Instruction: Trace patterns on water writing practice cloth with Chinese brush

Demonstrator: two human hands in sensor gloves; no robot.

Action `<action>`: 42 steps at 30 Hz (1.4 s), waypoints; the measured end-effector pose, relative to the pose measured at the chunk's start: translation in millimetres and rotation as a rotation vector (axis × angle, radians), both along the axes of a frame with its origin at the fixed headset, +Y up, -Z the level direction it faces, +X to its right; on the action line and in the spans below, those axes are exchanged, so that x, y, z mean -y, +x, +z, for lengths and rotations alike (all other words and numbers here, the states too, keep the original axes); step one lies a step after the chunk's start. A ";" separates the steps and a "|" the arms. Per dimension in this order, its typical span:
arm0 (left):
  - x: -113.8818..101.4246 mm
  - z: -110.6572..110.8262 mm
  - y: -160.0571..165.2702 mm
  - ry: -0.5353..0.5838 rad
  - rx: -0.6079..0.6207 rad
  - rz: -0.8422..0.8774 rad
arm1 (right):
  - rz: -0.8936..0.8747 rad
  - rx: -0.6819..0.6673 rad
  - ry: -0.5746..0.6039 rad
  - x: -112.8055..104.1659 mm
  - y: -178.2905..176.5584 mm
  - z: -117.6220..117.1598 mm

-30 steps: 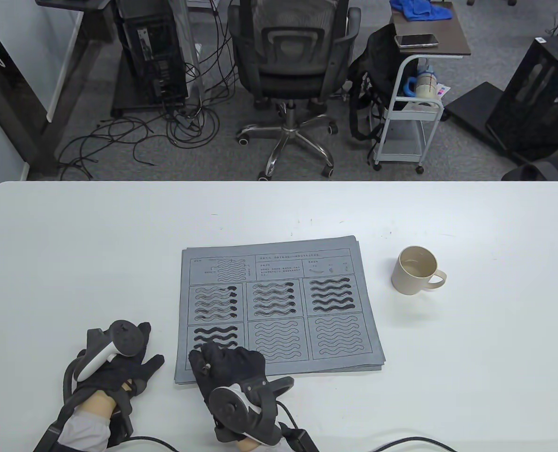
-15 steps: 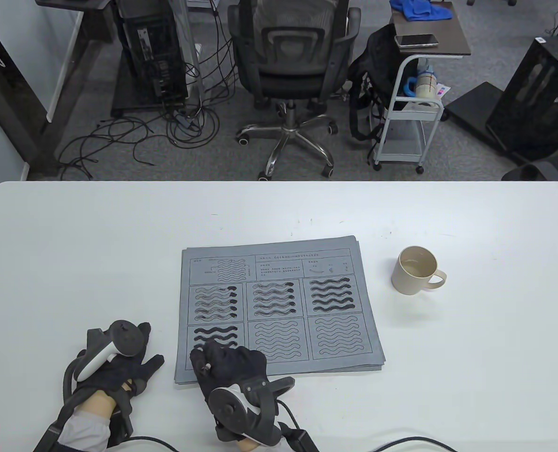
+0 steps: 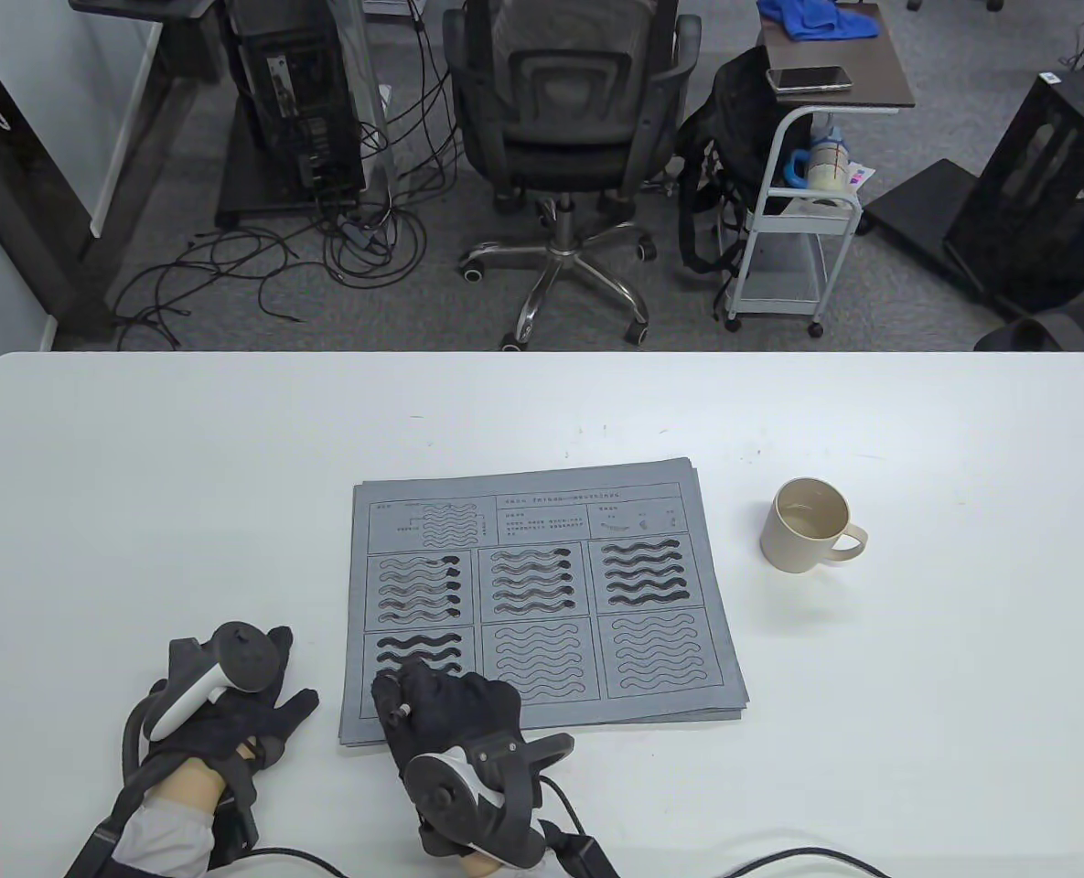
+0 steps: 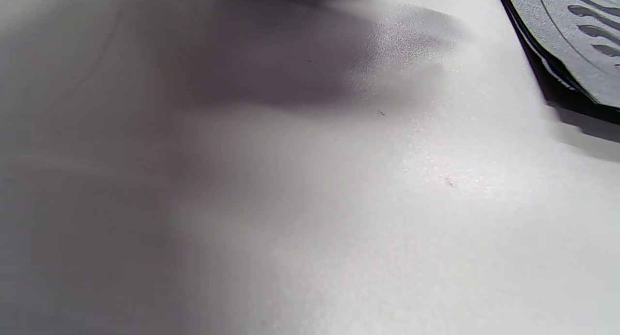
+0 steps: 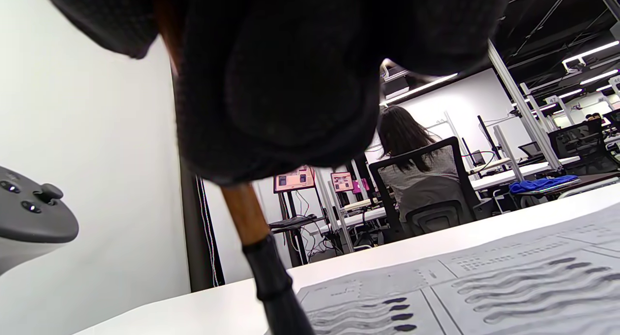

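Note:
A grey water writing cloth point(image 3: 542, 599) printed with wavy line panels lies at the table's middle; several panels carry dark wet strokes. My right hand point(image 3: 445, 709) grips a Chinese brush point(image 5: 264, 257) with a brown shaft and black ferrule, over the cloth's lower left panel. The brush's top end shows between the fingers point(image 3: 402, 711); its tip is hidden. My left hand point(image 3: 230, 704) rests flat on the table left of the cloth, holding nothing. The cloth's edge shows in the left wrist view point(image 4: 576, 44).
A beige mug point(image 3: 809, 526) stands to the right of the cloth. The white table point(image 3: 139, 476) stretches around. An office chair point(image 3: 569, 119), cables and a small cart point(image 3: 807, 183) stand on the floor beyond the far edge.
My right hand has shifted slightly to the right with the brush over the lower left panel. The left hand has not moved.

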State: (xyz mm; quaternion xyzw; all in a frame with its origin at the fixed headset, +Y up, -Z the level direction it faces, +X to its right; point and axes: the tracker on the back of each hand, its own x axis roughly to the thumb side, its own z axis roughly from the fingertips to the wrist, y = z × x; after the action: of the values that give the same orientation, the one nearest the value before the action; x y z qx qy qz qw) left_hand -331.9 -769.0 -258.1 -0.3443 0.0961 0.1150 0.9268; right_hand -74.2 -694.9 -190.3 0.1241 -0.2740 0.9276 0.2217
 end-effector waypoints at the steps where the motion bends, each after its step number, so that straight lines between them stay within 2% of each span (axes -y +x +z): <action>1: 0.0 0.0 0.0 0.000 0.000 0.000 | 0.000 0.002 0.001 -0.1 0.1 0.0; 42: 0.9 0.0 0.1 -0.007 0.000 -0.004 | 0.009 0.063 0.020 -2.3 5.3 -1.0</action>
State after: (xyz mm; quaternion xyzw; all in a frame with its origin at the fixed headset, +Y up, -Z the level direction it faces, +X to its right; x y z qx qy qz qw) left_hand -331.8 -769.9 -258.1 -0.3472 0.0972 0.1127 0.9259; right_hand -68.9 -692.6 -191.3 0.0985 -0.2895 0.9293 0.2073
